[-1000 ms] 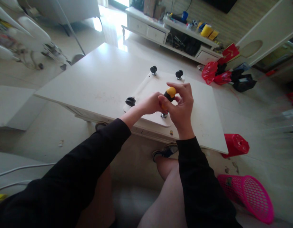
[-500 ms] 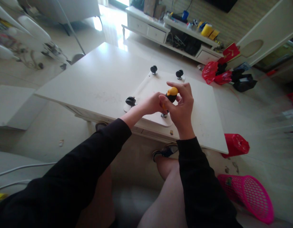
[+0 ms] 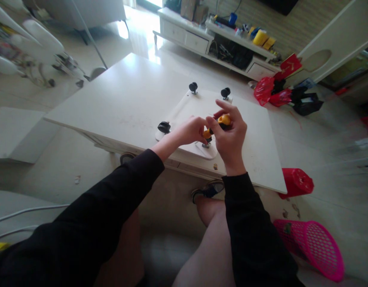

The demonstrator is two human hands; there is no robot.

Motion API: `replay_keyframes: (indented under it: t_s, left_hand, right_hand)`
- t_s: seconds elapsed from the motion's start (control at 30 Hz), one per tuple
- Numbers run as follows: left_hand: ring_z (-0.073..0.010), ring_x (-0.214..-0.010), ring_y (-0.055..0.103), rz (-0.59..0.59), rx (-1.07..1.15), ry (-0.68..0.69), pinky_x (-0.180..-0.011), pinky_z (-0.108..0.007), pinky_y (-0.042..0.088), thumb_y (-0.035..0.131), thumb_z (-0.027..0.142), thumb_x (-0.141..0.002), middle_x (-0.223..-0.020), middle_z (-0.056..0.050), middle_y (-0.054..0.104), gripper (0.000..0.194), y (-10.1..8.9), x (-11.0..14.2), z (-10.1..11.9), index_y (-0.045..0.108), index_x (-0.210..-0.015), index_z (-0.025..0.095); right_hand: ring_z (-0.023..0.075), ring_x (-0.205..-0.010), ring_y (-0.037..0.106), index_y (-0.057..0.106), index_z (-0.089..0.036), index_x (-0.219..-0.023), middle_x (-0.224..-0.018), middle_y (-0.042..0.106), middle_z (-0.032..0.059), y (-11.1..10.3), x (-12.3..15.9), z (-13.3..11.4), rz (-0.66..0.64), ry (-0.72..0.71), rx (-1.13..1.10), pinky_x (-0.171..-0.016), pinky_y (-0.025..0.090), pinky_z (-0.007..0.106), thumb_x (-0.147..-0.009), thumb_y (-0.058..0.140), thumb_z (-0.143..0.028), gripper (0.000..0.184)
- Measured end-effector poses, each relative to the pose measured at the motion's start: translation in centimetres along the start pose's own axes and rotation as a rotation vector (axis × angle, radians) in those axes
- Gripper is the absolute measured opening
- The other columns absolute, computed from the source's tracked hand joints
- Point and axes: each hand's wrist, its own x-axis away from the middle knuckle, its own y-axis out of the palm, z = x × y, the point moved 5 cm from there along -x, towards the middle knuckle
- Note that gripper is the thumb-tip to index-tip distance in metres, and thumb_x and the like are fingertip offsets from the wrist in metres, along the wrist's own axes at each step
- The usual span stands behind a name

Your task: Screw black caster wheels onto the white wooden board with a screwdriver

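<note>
A screwdriver (image 3: 224, 119) with a yellow and black handle is in my right hand (image 3: 231, 134), tilted, its yellow lower end pointing down and left. The right thumb and fingers are closed around the handle, with the index finger raised. My left hand (image 3: 191, 130) is curled at the near right corner of a white board (image 3: 184, 113), its fingers around a caster (image 3: 206, 144) there and close to the screwdriver's lower end. Most of that wheel is hidden. Black casters stand upright at the other corners: near left (image 3: 164, 127), far left (image 3: 193, 87) and far right (image 3: 225, 93).
The board lies on a white table (image 3: 112, 103). A red stool-like object (image 3: 297, 181) and a pink mesh basket (image 3: 318, 247) stand on the floor at right. Red and black bags (image 3: 279, 95) lie beyond, by a low white cabinet (image 3: 184, 36). My legs are below the table's near edge.
The screwdriver's handle has tipped to the right and lies flatter. My right hand has shifted slightly right with it, and the left hand has barely moved.
</note>
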Motion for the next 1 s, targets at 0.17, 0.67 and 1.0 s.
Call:
replay_keyframes:
  t_s: [0.17, 0.67, 1.0]
  left_hand:
    - [-0.0149, -0.063, 0.06, 0.019, -0.012, -0.061, -0.067, -0.032, 0.048, 0.094, 0.022, -0.063, -0.066, 0.001, 0.067, 0.027, -0.4, 0.4, 1.5, 0.069, -0.075, 0.016]
    - [-0.0165, -0.079, 0.07, -0.182, -0.315, -0.303, -0.078, -0.027, 0.055, 0.072, 0.009, -0.076, -0.101, -0.006, 0.082, 0.029, 0.7, 1.5, -2.5, 0.082, -0.102, 0.019]
    - [-0.0185, -0.081, 0.071, -0.187, -0.176, -0.525, -0.074, -0.026, 0.054, 0.081, 0.016, -0.071, -0.088, -0.005, 0.08, 0.018, 2.4, 1.5, -3.6, 0.083, -0.09, 0.016]
  right_hand:
    - [0.0177, -0.099, 0.074, 0.051, -0.036, -0.135, -0.111, 0.068, 0.0002, 0.4, 0.1, 1.3, 0.028, 0.07, -0.187, -0.092, 0.065, 0.043, -0.088, 0.075, -0.054, 0.056]
    - [0.0178, -0.104, 0.075, 0.05, -0.033, -0.127, -0.113, 0.067, 0.0002, -2.7, 0.6, 3.4, 0.286, 0.077, -0.224, -0.094, 0.066, 0.044, -0.087, 0.078, -0.046, 0.051]
    - [0.0193, -0.113, 0.072, 0.049, -0.034, -0.126, -0.121, 0.062, 0.0025, -0.7, 0.8, 2.5, 0.211, 0.115, -0.187, -0.094, 0.066, 0.042, -0.088, 0.077, -0.047, 0.049]
